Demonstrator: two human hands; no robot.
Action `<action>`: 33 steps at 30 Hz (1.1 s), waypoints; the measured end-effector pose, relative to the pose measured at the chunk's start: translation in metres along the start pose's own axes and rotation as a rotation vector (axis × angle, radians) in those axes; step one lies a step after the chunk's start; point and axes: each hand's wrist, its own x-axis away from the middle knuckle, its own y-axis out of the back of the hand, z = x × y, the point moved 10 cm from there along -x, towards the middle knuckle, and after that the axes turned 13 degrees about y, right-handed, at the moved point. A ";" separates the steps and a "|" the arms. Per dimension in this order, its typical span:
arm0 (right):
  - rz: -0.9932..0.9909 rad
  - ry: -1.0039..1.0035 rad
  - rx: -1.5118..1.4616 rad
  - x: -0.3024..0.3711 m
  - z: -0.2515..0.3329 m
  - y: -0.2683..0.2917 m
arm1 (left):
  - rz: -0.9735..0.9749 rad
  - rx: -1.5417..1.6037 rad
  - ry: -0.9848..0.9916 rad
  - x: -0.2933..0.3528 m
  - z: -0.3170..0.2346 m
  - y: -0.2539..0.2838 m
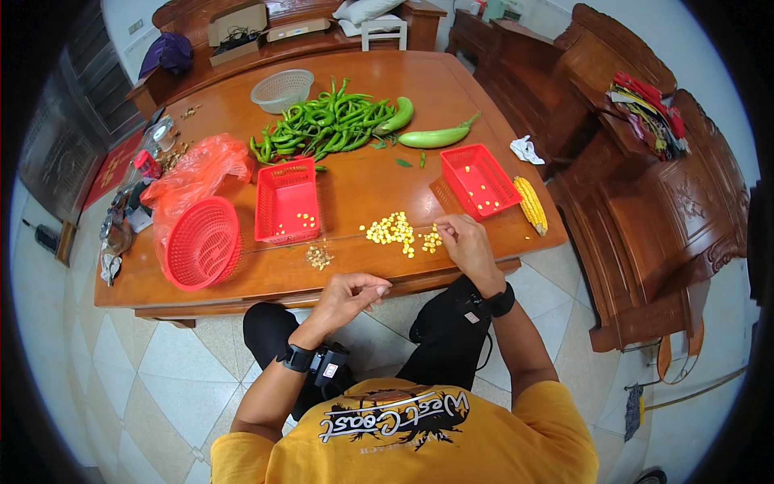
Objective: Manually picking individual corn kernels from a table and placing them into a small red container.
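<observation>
My right hand [466, 246] is over the table's near edge with thumb and fingertips pinched, beside a small cluster of yellow corn kernels [431, 239]. Whatever lies between those fingertips is too small to make out. A larger pile of corn kernels [391, 228] lies just left of it. My left hand [348, 300] hovers at the table edge, thumb and fingers pressed together, and what they may hold is hidden. Two red rectangular baskets, one on the left [286, 184] and one on the right [466, 171], each hold a few kernels. A corn cob [530, 206] lies beside the right basket.
Pale small bits [319, 258] lie near the left basket. A round red basket [201, 244] and red plastic bag [197, 173] are at left. Farther back are green peppers [322, 121], long green eggplants [434, 138], a grey colander [282, 90]; crumpled tissue [526, 150] is at right.
</observation>
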 end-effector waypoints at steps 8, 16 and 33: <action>-0.609 -0.072 0.567 0.073 -0.031 0.111 | 0.011 0.077 0.034 -0.001 0.011 0.003; -0.649 -0.588 0.262 0.145 -0.134 0.136 | 0.057 0.068 0.034 -0.009 0.005 -0.015; -0.440 -0.694 0.207 0.125 -0.127 0.135 | 0.027 0.076 0.013 -0.004 0.005 -0.004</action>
